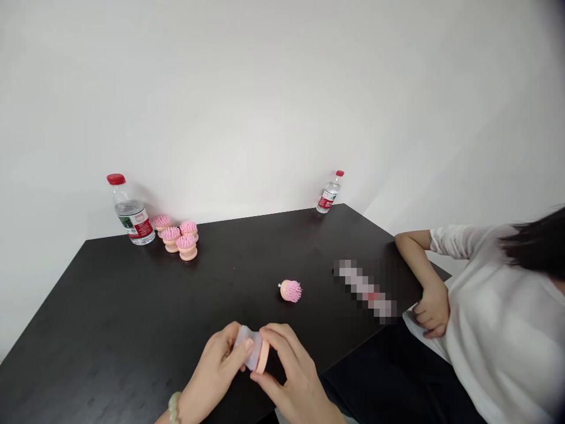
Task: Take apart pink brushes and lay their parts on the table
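Observation:
Both my hands meet over the near part of the black table (212, 282). My left hand (220, 356), with a beaded bracelet at the wrist, grips a translucent whitish cup-like piece (249, 347). Fingers and thumb of my right hand (291, 365) close round a peach-coloured ring or cap (263, 357) at the right end of that piece. The two parts touch; whether they are fastened together I cannot tell. Just beyond my hands, a pink bristled brush head (292, 291) lies on its side, with a small white tip at its left.
Several assembled pink brushes (187, 247) stand at the back left beside a red-capped water bottle (135, 215). Another bottle (329, 194) stands by the wall. A blurred-out object (366, 291) lies to the right. A person in a white top (498, 312) sits at the right edge.

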Motion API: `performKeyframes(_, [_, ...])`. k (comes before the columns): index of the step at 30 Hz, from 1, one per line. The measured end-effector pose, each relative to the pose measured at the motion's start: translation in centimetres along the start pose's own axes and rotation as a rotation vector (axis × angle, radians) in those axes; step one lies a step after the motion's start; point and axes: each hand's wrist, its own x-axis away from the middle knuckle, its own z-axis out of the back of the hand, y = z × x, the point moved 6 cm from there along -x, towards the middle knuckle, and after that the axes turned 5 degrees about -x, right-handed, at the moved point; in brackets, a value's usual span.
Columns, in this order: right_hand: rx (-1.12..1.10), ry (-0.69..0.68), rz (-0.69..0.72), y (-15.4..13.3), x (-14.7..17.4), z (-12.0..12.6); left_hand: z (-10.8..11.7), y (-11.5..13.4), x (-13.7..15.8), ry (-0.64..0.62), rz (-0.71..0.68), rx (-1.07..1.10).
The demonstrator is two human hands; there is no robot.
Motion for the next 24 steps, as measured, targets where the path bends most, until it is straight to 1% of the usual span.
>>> performKeyframes(2, [0.041, 0.036, 0.077, -0.3, 0.3, 0.5, 0.4, -0.2, -0.1, 0.024, 0.016, 0.034])
performKeyframes(4, [0.046, 0.064, 0.069, 0.0, 0.4, 0.9, 0.8, -0.3, -0.2, 0.062, 0.027, 0.022])
performKeyframes(7, [0.006, 0.099, -0.012, 1.2, 0.8, 1.3, 1.0, -0.4, -0.3, 0.084, 0.006, 0.022])
performKeyframes(10, [0.006, 0.138, -0.131, 3.0, 1.3, 1.4, 1.1, -0.6, -0.3, 0.123, -0.054, 0.007])
performKeyframes(13, [0.056, 0.188, -0.255, 5.0, 1.6, 1.5, 1.5, -0.9, -0.3, 0.204, -0.099, -0.111])
performKeyframes(16, [0.109, 0.205, -0.311, 5.9, 1.1, 1.3, 1.7, -1.0, -0.2, 0.250, -0.136, -0.215])
performKeyframes(18, [0.136, 0.184, -0.285, 5.7, 0.2, 1.0, 1.5, -0.8, -0.2, 0.253, -0.168, -0.276])
performKeyframes(21, [0.212, 0.111, -0.173, 4.6, -1.8, 0.6, 1.2, -0.2, -0.2, 0.248, -0.212, -0.357])
performKeyframes(24, [0.402, 0.072, -0.084, 4.0, -3.6, 0.6, 1.1, 0.2, -0.1, 0.254, -0.234, -0.409])
